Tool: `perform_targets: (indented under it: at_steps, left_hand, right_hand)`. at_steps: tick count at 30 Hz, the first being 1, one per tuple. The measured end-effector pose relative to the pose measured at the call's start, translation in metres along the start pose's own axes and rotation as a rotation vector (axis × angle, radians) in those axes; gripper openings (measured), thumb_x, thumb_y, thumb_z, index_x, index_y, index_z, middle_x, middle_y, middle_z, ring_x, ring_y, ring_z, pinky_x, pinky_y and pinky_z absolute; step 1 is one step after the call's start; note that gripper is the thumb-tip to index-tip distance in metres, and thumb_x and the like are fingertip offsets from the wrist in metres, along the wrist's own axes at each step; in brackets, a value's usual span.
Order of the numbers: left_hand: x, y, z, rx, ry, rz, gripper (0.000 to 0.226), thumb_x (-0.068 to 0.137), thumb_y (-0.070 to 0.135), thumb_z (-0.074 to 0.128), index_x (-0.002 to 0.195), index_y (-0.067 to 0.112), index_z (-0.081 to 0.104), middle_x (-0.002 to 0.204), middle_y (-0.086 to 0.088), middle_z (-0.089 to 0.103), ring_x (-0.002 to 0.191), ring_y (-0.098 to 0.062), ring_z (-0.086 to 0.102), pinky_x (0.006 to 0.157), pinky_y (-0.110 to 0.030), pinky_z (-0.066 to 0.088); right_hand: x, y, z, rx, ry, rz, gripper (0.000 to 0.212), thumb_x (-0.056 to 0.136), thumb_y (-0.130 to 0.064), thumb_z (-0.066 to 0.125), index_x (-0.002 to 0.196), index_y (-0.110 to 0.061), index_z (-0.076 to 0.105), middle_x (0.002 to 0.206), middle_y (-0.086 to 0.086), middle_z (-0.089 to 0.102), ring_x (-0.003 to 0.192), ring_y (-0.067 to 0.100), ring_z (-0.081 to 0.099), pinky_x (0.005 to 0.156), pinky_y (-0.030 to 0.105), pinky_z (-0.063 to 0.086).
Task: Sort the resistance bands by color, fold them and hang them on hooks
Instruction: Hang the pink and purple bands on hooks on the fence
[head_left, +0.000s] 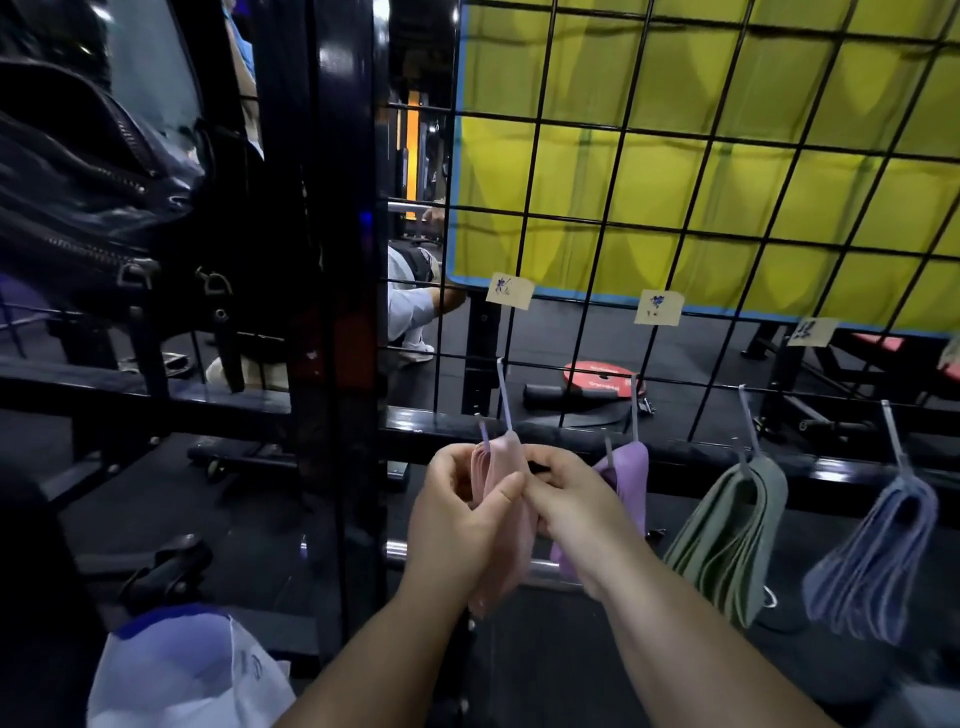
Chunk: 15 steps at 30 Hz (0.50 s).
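Four folded bundles hang on four wire hooks (503, 395) along the black grid panel (621, 171), one colour each. From the left: pink bands (493, 462), purple bands (631, 478), green bands (727, 545), blue bands (872, 571). The pink bundle is draped over the leftmost hook. Both hands are on it: the left hand (462, 514) pinches it between thumb and fingers, and the right hand (571, 499) grips its right side with curled fingers. The other three bundles hang free.

Three paper tags (510, 291) are clipped to the grid above the hooks; a fourth is cut off at the right edge. The writing is not legible.

A yellow mat (727, 130) stands behind the grid. One red weight plate (602, 379) lies on the dark gym floor (701, 353). One white plastic bag (182, 670) sits bottom left, and one black zip bag (93, 171) is up left on the rack.
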<state>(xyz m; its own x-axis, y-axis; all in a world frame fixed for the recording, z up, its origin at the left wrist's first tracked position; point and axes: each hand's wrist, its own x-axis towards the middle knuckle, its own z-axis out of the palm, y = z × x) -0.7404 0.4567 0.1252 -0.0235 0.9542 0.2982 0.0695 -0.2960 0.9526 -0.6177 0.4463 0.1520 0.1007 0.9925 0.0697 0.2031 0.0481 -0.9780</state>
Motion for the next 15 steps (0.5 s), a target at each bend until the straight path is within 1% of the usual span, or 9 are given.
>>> perform_targets:
  at_steps: [1,2,3,5,7,9,12,14,15]
  left_hand:
    - [0.0,-0.004,0.0,0.018,-0.032,-0.008,0.028,0.081,0.03,0.076,0.1,0.036,0.056,0.093,0.015,0.069,0.084,0.01,0.062,0.07,-0.009,0.047]
    - [-0.002,-0.007,0.0,0.027,-0.065,-0.023,0.024,0.082,0.032,0.074,0.099,0.037,0.057,0.091,0.015,0.07,0.083,0.008,0.064,0.071,-0.013,0.049]
    - [-0.003,-0.012,0.001,0.022,-0.094,-0.043,0.02,0.084,0.033,0.073,0.098,0.037,0.059,0.089,0.014,0.072,0.082,0.005,0.066,0.072,-0.018,0.052]
    - [-0.005,-0.017,0.002,-0.013,-0.136,-0.084,0.012,0.086,0.033,0.07,0.096,0.033,0.063,0.085,0.014,0.073,0.078,0.001,0.068,0.069,-0.019,0.054]
    - [-0.007,-0.022,0.004,-0.067,-0.18,-0.127,0.012,0.087,0.034,0.069,0.096,0.027,0.067,0.084,0.009,0.074,0.079,-0.006,0.07,0.069,-0.022,0.056]
    - [-0.009,-0.026,0.005,-0.109,-0.21,-0.178,0.022,0.087,0.041,0.068,0.098,0.023,0.069,0.087,0.002,0.075,0.083,-0.012,0.072,0.074,-0.028,0.057]
    - [-0.012,-0.032,0.008,-0.087,-0.191,-0.176,0.036,0.08,0.054,0.065,0.096,0.023,0.07,0.088,0.001,0.075,0.085,-0.013,0.071,0.077,-0.034,0.057]
    - [-0.015,-0.035,0.009,-0.054,-0.174,-0.144,0.035,0.082,0.057,0.065,0.092,0.024,0.07,0.085,0.002,0.074,0.08,-0.01,0.07,0.076,-0.034,0.057]
    - [-0.017,-0.036,0.008,-0.053,-0.171,-0.138,0.03,0.085,0.054,0.065,0.093,0.026,0.07,0.084,0.004,0.074,0.079,-0.008,0.069,0.074,-0.031,0.057]
  right_hand:
    - [0.001,0.006,0.0,0.008,0.012,0.011,0.02,0.097,-0.025,0.057,0.114,-0.03,0.066,0.095,0.002,0.075,0.087,0.012,0.072,0.076,0.03,0.059]
    - [0.001,0.012,-0.001,0.022,0.024,0.029,0.022,0.095,-0.022,0.058,0.114,-0.032,0.065,0.098,0.002,0.075,0.091,0.015,0.072,0.082,0.034,0.058]
    - [0.001,0.018,-0.002,0.032,0.028,0.046,0.021,0.095,-0.023,0.06,0.112,-0.032,0.065,0.099,0.001,0.074,0.093,0.016,0.071,0.083,0.036,0.058]
    - [-0.002,0.027,-0.003,0.051,0.017,0.069,0.015,0.094,-0.027,0.062,0.106,-0.033,0.067,0.1,0.0,0.075,0.095,0.018,0.071,0.086,0.039,0.057]
    - [-0.003,0.035,-0.004,0.067,0.003,0.083,0.014,0.093,-0.031,0.064,0.106,-0.03,0.069,0.1,0.0,0.075,0.096,0.018,0.071,0.092,0.044,0.055]
    - [-0.004,0.039,-0.005,0.078,-0.006,0.097,0.015,0.093,-0.03,0.064,0.107,-0.027,0.07,0.101,0.0,0.075,0.098,0.017,0.071,0.096,0.044,0.053]
    - [-0.005,0.044,-0.005,0.067,-0.002,0.112,0.017,0.093,-0.029,0.064,0.108,-0.025,0.07,0.1,0.0,0.075,0.098,0.017,0.07,0.097,0.043,0.052]
    - [-0.007,0.048,-0.005,0.051,0.006,0.11,0.017,0.092,-0.028,0.065,0.109,-0.026,0.07,0.1,0.0,0.075,0.098,0.017,0.07,0.096,0.039,0.053]
    - [-0.008,0.051,-0.005,0.038,0.008,0.104,0.017,0.093,-0.027,0.065,0.109,-0.026,0.07,0.1,0.0,0.075,0.098,0.017,0.07,0.094,0.037,0.053]
